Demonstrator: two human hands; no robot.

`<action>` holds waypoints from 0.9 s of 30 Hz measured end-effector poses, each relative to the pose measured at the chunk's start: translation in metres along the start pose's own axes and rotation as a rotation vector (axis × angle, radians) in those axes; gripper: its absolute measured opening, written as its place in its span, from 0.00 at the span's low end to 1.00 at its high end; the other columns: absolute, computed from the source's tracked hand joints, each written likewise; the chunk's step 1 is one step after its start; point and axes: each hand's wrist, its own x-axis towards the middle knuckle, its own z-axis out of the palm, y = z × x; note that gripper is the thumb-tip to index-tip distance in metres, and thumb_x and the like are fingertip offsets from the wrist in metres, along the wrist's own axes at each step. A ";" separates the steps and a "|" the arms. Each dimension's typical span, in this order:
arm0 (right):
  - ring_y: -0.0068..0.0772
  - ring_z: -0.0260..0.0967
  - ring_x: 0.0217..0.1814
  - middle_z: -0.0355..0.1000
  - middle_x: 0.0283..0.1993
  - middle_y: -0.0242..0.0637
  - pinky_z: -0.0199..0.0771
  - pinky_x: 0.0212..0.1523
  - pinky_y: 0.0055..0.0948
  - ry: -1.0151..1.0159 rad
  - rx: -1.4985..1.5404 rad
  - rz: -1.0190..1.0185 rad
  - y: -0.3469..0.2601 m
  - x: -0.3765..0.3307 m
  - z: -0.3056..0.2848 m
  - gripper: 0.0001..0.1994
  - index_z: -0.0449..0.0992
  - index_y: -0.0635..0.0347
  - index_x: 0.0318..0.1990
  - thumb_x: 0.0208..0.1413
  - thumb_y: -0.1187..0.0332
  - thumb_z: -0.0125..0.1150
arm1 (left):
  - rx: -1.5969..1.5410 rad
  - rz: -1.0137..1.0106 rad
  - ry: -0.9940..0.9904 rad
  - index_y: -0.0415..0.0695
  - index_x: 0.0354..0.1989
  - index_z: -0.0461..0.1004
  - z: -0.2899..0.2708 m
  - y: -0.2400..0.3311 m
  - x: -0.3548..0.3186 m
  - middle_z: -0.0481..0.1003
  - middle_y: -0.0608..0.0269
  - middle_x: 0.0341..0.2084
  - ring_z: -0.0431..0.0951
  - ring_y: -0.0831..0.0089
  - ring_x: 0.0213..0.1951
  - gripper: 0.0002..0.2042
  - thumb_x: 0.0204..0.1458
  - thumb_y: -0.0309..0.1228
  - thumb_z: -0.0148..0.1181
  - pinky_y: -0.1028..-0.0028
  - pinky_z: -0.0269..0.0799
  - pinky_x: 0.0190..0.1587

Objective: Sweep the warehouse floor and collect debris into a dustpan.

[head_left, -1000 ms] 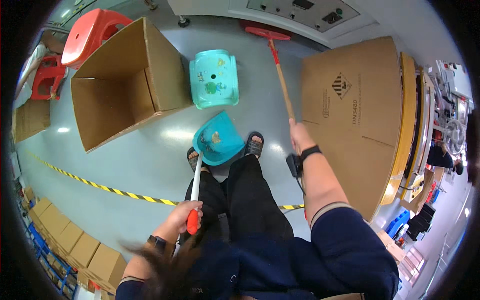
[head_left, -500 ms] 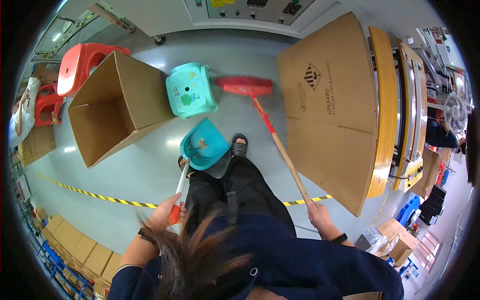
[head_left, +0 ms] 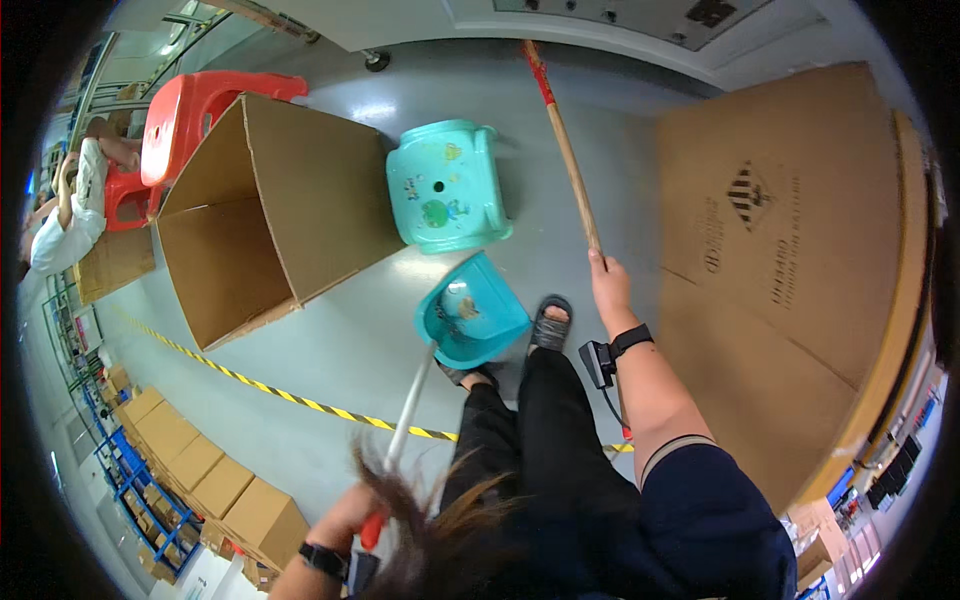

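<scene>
My right hand (head_left: 612, 292) is closed round the wooden handle of a broom (head_left: 570, 160). The handle slants away from me, and its red-wrapped end reaches the foot of the white cabinet; the broom's head is out of sight there. My left hand (head_left: 352, 508), partly behind hair, grips the red end of the dustpan's white handle. The blue dustpan (head_left: 495, 318) rests on the floor by my feet, with some greyish-brown debris in it. Just beyond it stands a turquoise stool (head_left: 445, 185) with printed pictures on its seat.
An open cardboard box (head_left: 325, 190) stands to the left, with red stools (head_left: 175, 130) behind it. At right a large cardboard sheet (head_left: 770, 260) leans against a wooden-edged bench. The white cabinet (head_left: 440, 22) borders the far side. A person (head_left: 80, 215) sits at far left.
My right hand has pushed the broom forward, carrying its red head from the open floor to below the cabinet. The dustpan stays by my feet. My view has shifted.
</scene>
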 end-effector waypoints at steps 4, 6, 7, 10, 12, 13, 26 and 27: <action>0.53 0.62 0.28 0.65 0.23 0.54 0.60 0.28 0.41 0.121 -0.065 -0.210 0.011 0.047 0.060 0.23 0.68 0.68 0.23 0.49 0.51 0.41 | -0.314 -0.146 -0.024 0.40 0.25 0.64 0.020 0.047 -0.014 0.64 0.67 0.14 0.63 0.78 0.15 0.11 0.47 0.36 0.47 0.80 0.60 0.15; 0.54 0.62 0.27 0.65 0.22 0.54 0.60 0.28 0.42 0.068 -0.033 -0.218 -0.018 0.068 0.078 0.23 0.68 0.68 0.22 0.48 0.52 0.42 | -0.342 -0.168 -0.045 0.40 0.25 0.64 0.023 0.042 -0.017 0.64 0.67 0.14 0.63 0.78 0.15 0.11 0.47 0.37 0.48 0.80 0.59 0.15; 0.55 0.62 0.28 0.65 0.22 0.53 0.60 0.28 0.43 0.070 -0.055 -0.255 -0.029 0.084 0.086 0.23 0.68 0.68 0.23 0.49 0.52 0.42 | -0.356 -0.158 -0.075 0.40 0.24 0.64 0.024 0.042 -0.016 0.64 0.68 0.14 0.63 0.79 0.15 0.11 0.47 0.37 0.48 0.80 0.59 0.16; 0.56 0.62 0.30 0.66 0.24 0.53 0.61 0.30 0.44 0.081 -0.146 -0.346 -0.060 0.134 0.109 0.22 0.69 0.67 0.24 0.49 0.52 0.41 | -0.316 -0.145 0.040 0.42 0.23 0.63 0.027 0.033 -0.012 0.63 0.69 0.14 0.62 0.80 0.14 0.11 0.47 0.37 0.48 0.81 0.58 0.16; 0.54 0.63 0.32 0.67 0.27 0.52 0.62 0.34 0.43 0.024 -0.221 -0.357 -0.096 0.153 0.119 0.22 0.69 0.66 0.27 0.49 0.53 0.39 | -0.378 -0.121 -0.090 0.36 0.37 0.61 0.019 0.010 -0.012 0.67 0.59 0.20 0.68 0.72 0.25 0.17 0.50 0.39 0.42 0.76 0.64 0.24; 0.54 0.63 0.32 0.67 0.27 0.52 0.62 0.34 0.43 0.020 -0.218 -0.361 -0.115 0.161 0.121 0.22 0.69 0.66 0.27 0.49 0.53 0.39 | -0.515 -0.089 -0.053 0.39 0.34 0.61 0.024 0.025 -0.018 0.62 0.65 0.16 0.63 0.79 0.19 0.13 0.49 0.37 0.43 0.81 0.58 0.19; 0.54 0.61 0.40 0.65 0.34 0.56 0.60 0.41 0.43 -0.089 -0.546 -0.119 -0.050 0.116 -0.006 0.25 0.67 0.66 0.36 0.51 0.51 0.32 | -0.443 -0.139 -0.098 0.38 0.28 0.65 0.019 0.031 -0.012 0.66 0.66 0.16 0.63 0.77 0.13 0.11 0.47 0.35 0.47 0.80 0.60 0.17; 0.55 0.61 0.39 0.65 0.33 0.57 0.61 0.40 0.44 -0.066 -0.572 -0.117 -0.031 0.097 -0.024 0.26 0.67 0.67 0.34 0.51 0.50 0.31 | -0.439 -0.120 -0.117 0.38 0.28 0.65 0.020 0.029 -0.011 0.66 0.66 0.16 0.63 0.77 0.13 0.11 0.47 0.35 0.47 0.80 0.60 0.17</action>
